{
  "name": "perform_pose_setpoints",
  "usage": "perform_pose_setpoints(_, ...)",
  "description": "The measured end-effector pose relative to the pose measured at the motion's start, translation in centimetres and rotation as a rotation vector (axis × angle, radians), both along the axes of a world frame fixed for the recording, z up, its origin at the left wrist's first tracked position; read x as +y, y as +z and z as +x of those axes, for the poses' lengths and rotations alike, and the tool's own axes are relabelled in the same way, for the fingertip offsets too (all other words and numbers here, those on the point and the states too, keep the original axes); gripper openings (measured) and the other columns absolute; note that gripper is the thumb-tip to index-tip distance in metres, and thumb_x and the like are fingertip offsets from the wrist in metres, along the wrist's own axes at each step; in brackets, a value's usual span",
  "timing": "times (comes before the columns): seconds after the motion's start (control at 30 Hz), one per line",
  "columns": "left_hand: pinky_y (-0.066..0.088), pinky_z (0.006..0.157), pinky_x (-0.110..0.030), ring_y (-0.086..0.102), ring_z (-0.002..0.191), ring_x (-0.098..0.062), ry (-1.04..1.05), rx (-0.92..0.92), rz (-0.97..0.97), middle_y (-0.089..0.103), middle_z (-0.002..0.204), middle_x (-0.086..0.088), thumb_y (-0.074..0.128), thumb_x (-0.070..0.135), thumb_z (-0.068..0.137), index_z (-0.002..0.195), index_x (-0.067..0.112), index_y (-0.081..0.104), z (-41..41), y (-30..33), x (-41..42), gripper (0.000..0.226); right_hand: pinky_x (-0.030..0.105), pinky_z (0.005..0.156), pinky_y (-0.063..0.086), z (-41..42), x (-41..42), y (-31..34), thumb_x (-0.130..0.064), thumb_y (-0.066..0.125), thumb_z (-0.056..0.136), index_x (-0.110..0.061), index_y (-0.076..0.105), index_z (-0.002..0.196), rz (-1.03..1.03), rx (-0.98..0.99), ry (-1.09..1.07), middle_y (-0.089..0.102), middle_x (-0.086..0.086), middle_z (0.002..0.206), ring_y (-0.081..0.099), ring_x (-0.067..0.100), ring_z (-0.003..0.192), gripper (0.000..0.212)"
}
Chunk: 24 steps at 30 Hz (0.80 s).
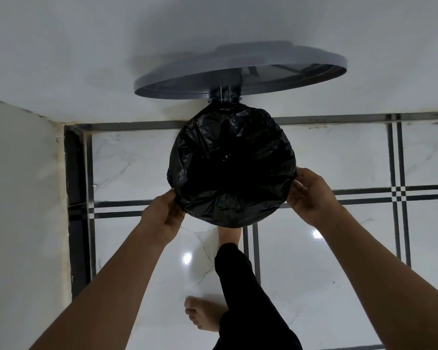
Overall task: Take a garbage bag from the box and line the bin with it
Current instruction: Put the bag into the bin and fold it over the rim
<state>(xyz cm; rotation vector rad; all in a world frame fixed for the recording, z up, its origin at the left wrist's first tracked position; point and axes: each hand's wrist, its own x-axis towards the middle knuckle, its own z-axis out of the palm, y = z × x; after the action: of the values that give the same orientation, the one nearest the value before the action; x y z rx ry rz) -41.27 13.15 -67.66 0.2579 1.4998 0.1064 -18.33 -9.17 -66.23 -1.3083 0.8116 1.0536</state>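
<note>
White tiled floor (339,160) w/ dark grid lines, wall behind. Bin centre frame, lid (240,69) standing open at top. Garbage bag (232,170) already draped over the rim. I'm pinching its edge w/ left hand (163,218) and right hand (311,195). Lining approx done; tucking the edge remaining. Box not in view.

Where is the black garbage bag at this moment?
In the head view the black garbage bag sits centre frame, stretched over the bin's mouth below the raised grey lid, with the left hand and right hand gripping its edge on either side.
</note>
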Motion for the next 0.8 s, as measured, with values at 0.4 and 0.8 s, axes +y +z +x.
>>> perform_pose_setpoints(0.4, 0.052, 0.092, -0.044, 0.065, 0.109, -0.029, 0.124, -0.11, -0.198, 0.065, 0.123, -0.011, 0.06, 0.043, 0.093, 0.104, 0.014, 0.071, 0.0, 0.8, 0.1, 0.034, 0.048, 0.095, 0.056, -0.7, 0.3, 0.3, -0.046, 0.069, 0.09, -0.012, 0.075, 0.111, 0.035, 0.028, 0.053, 0.068, 0.006, 0.105, 0.064, 0.029, 0.103, 0.04)
perform_pose_setpoints(0.8, 0.054, 0.094, -0.043, 0.067, 0.113, -0.029, 0.139, -0.077, -0.126, 0.071, 0.123, -0.012, 0.047, 0.045, 0.103, 0.121, 0.008, 0.068, 1.1, 1.1, -0.3, 0.046, 0.057, 0.099, 0.056, -1.2, 1.5, 0.3, -0.046, 0.054, 0.105, -0.02, 0.07, 0.127, -0.079, -0.038, 0.047, 0.074, 0.006, 0.126, 0.069, 0.028, 0.116, 0.038)
